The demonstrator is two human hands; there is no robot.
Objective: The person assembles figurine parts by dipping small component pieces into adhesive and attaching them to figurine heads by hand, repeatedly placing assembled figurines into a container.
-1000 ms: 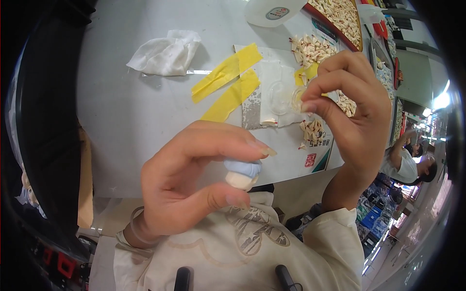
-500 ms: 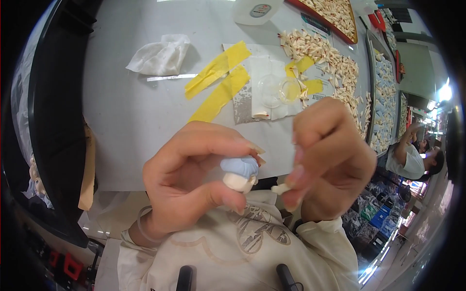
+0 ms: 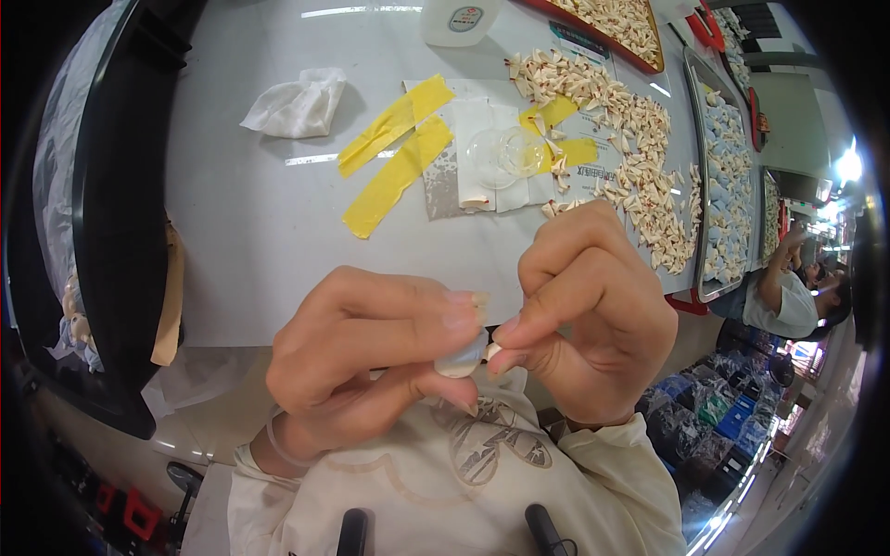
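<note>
My left hand (image 3: 357, 347) is closed around a small cream-and-blue doll head (image 3: 459, 361), with thumb below and fingers above. Those fingers cover most of its blue cap. My right hand (image 3: 598, 315) pinches a tiny cream piece (image 3: 492, 351) between thumb and forefinger. That piece is right at the head's right side; whether the two touch, I cannot tell. Both hands are above the near edge of the grey table (image 3: 250, 241), close to my body.
Loose cream pieces with red tips (image 3: 640, 153) lie heaped at right, near a red-rimmed tray (image 3: 660, 60) and a metal tray (image 3: 702, 185) of blue-and-cream parts. Yellow tape (image 3: 394, 190), clear dishes (image 3: 487, 157), a white cloth (image 3: 297, 104) and a bottle (image 3: 454, 23) are farther back. Another person (image 3: 788, 296) sits right.
My right hand has moved left, bringing the tiny piece up to the doll head. My left hand has turned, so its fingers now hide most of the blue cap. The view has shifted slightly.
</note>
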